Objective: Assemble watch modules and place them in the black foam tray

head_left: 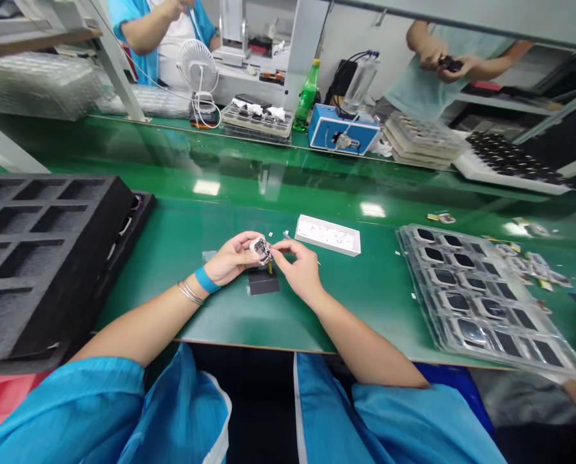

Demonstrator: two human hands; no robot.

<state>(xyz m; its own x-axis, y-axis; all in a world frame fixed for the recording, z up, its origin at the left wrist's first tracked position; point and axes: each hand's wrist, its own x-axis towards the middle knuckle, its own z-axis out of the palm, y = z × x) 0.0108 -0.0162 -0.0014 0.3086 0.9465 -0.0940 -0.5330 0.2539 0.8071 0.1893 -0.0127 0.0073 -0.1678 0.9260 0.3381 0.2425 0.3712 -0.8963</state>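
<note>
My left hand (pixel 233 259) grips a small smartwatch case (pixel 260 250), its open inside facing me, with silver and dark parts showing. Against the case's right edge, the fingertips of my right hand (pixel 297 265) are pinched together; whatever sits between them is too small to make out. Just below the case is a dark flat rectangular panel (pixel 263 283) with a bit of yellow strip at its top; whether the two are joined is unclear. A white shallow box (pixel 358 247) holding tiny scattered parts stands beyond my right hand.
Clear plastic trays (pixel 426 309) with square watch parts and dark panels lie at right, loose parts (pixel 539 267) beside them. A black foam tray stack (pixel 51 258) fills the left. The back shelf holds a fan (pixel 198 64), green bottle (pixel 308 93) and blue box (pixel 334 129). Two people work beyond.
</note>
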